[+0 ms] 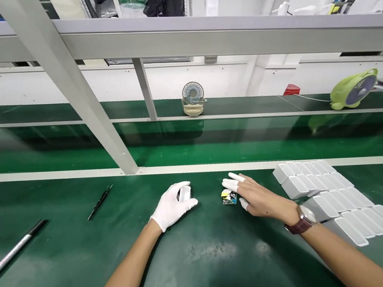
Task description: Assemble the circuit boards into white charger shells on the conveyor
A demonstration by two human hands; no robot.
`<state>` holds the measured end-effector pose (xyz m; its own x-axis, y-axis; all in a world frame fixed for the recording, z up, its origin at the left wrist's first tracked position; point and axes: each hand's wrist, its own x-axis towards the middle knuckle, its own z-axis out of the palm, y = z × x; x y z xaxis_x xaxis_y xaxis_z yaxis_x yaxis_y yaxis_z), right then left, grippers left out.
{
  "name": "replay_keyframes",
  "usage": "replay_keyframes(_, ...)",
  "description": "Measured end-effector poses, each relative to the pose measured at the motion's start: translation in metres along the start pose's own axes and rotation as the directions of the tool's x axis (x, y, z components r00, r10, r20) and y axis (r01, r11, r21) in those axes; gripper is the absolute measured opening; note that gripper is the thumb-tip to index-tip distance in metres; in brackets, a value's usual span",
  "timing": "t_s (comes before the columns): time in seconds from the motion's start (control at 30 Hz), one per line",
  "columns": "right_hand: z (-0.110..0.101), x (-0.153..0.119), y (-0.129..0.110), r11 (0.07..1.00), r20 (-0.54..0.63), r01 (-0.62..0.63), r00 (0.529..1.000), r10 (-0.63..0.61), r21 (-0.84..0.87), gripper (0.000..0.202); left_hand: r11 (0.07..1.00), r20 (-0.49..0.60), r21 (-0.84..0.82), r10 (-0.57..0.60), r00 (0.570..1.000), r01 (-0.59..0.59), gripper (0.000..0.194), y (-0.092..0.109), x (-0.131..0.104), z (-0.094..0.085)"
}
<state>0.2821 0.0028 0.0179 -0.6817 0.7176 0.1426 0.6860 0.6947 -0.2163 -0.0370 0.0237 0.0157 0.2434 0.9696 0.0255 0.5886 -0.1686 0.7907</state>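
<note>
My left hand [172, 206], in a white glove, is curled around a small white plastic case [184, 193] just above the green bench top. Thumb and fingers lie on either side of it. To the right, a small circuit board [229, 199] with a yellow component sits on the bench. My right hand [253, 194] reaches over its upper right edge, white finger cots on several fingers. Those fingers are stretched out and the thumb stands apart beside the board. Whether the fingertips touch the board, I cannot tell.
Rows of white plastic cases [333, 198] stand right of my right hand. Tweezers [100, 202] and a marker pen [13, 252] lie at left. A slanted metal post [68, 86] meets the bench's back edge. Beyond are a small fan [193, 95] and a green fan [353, 89].
</note>
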Motion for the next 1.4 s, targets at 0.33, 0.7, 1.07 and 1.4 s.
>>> replay_keyframes(0.33,-0.011,-0.014,-0.017,0.978,0.149,-0.185,0.974,0.169,0.096,0.075,0.996,0.054,0.075,0.047,0.997,-0.051,0.069,0.002,0.001,-0.003)
replay_keyframes(0.7,0.003,-0.03,-0.041,0.878,0.158,-0.42,0.906,0.392,0.231,0.042,0.993,0.092,0.11,0.035,0.995,-0.045,0.069,0.003,0.001,-0.002)
replay_keyframes(1.07,0.013,-0.038,-0.051,0.939,-0.137,-0.342,0.929,0.344,0.043,0.061,0.99,0.099,0.129,0.039,0.994,-0.051,0.072,0.001,0.001,-0.001)
replay_keyframes(1.4,0.036,-0.025,-0.027,0.937,-0.139,-0.278,0.94,0.31,0.21,0.059,1.0,0.132,0.017,0.0,0.991,-0.003,0.114,-0.002,-0.002,-0.008)
